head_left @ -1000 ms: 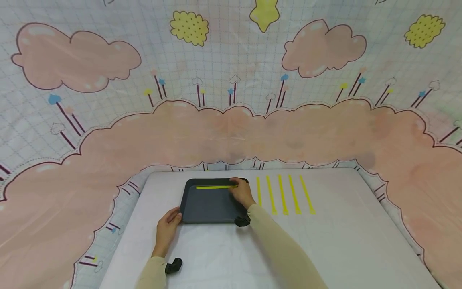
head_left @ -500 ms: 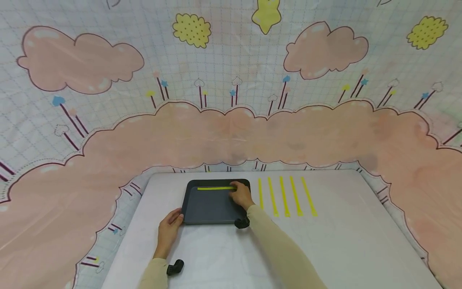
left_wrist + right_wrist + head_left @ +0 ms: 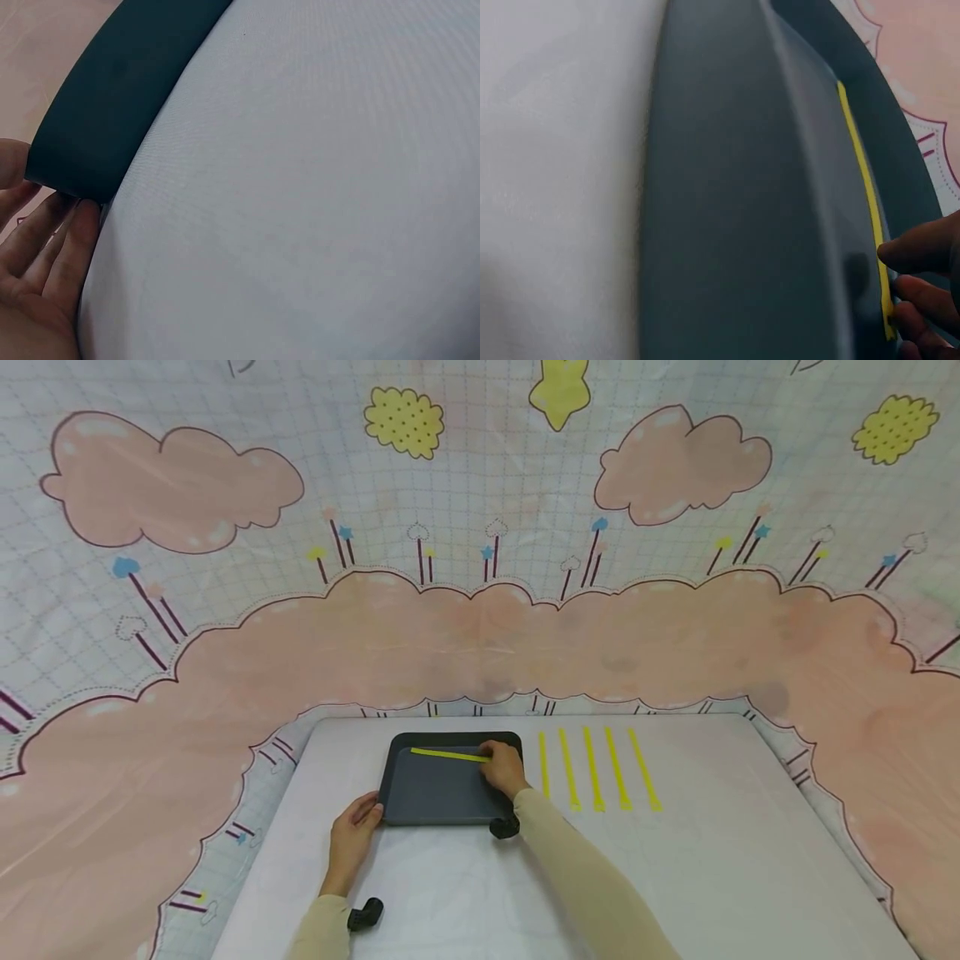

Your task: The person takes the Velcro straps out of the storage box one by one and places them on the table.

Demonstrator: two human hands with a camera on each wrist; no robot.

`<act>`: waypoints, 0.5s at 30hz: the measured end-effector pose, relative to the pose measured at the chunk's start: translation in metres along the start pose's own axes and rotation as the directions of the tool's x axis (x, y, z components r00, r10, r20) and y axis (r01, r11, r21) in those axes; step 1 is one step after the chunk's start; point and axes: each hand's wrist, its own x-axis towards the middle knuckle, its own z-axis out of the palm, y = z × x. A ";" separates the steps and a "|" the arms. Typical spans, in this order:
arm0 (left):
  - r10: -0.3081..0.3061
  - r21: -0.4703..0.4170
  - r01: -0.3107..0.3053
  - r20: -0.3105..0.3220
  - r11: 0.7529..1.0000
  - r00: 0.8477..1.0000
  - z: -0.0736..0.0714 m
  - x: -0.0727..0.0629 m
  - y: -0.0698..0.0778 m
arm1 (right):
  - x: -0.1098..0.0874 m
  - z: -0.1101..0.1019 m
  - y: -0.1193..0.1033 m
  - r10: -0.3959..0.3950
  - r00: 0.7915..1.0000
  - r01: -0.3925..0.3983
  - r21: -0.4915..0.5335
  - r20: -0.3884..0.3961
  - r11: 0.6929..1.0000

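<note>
A dark grey rectangular tray [image 3: 442, 793] lies on the white table. Inside it, along the far wall, is a thin yellow strip [image 3: 450, 755], slanting so that its right end is nearer me. My right hand [image 3: 504, 767] reaches over the tray's right side and pinches that right end; the thumb and fingers at the strip [image 3: 870, 195] also show in the right wrist view. My left hand [image 3: 354, 835] holds the tray's near left corner. In the left wrist view, fingertips [image 3: 84, 216] touch the tray wall [image 3: 112, 105] low, by the tabletop, and another finger is up at the rim.
Several similar yellow strips [image 3: 592, 768] lie side by side on the table [image 3: 720, 860], right of the tray. A black wrist device [image 3: 366, 914] sits at each sleeve. A patterned cloth [image 3: 480, 643] hangs behind the table.
The strip's right end has come toward me along with my right hand, so the strip has turned from level to slanted. My left hand stays at the tray corner. The view shifts slightly.
</note>
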 end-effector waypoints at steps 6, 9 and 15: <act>0.002 -0.018 -0.003 -0.003 1.000 1.000 0.001 -0.001 0.001 | -0.001 0.003 0.001 -0.004 0.999 0.004 -0.001 -0.042 1.000; -0.006 -0.014 0.006 0.003 1.000 1.000 0.001 -0.001 0.001 | -0.002 0.005 0.002 -0.001 0.999 0.001 0.008 -0.051 1.000; -0.003 -0.030 0.004 0.003 1.000 1.000 0.000 -0.001 0.001 | -0.001 0.009 0.005 -0.045 0.995 0.042 -0.036 -0.084 0.998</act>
